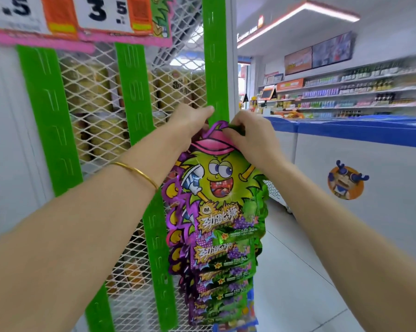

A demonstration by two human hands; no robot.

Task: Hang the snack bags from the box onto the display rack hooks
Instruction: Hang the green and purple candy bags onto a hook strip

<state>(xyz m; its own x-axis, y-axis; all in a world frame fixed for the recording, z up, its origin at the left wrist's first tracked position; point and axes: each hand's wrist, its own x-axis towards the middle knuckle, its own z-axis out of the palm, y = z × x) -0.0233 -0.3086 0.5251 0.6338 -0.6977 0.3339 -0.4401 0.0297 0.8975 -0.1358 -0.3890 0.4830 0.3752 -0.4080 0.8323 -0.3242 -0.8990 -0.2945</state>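
Both hands were up at the top edge of one snack bag (pixel 222 185), held against the rightmost green strip (pixel 216 56) of the rack. The left hand (pixel 190 121) curled over the bag's header from its own side. The right hand (pixel 250 136) pinched the header from the other side. Neither hand was free. The hook was hidden behind the fingers, so I could not tell whether the bag was seated or only offered up.

Directly below the hands hung a column of hung bags (pixel 222 281) with the same print, overlapping like shingles down that strip to the bottom of view. The count was uncertain; at least four lower edges showed.

Left of the hands, the middle strip (pixel 135 92) and the far strip (pixel 51 116) carried no bags where visible, over white mesh (pixel 94 104).

The box was not in view, so remaining stock was unknown.

Judgement: one strip was largely filled from the bottom upward, and the held bag was probably among its last. Two strips apparently remained to fill. The task looked early to middle.
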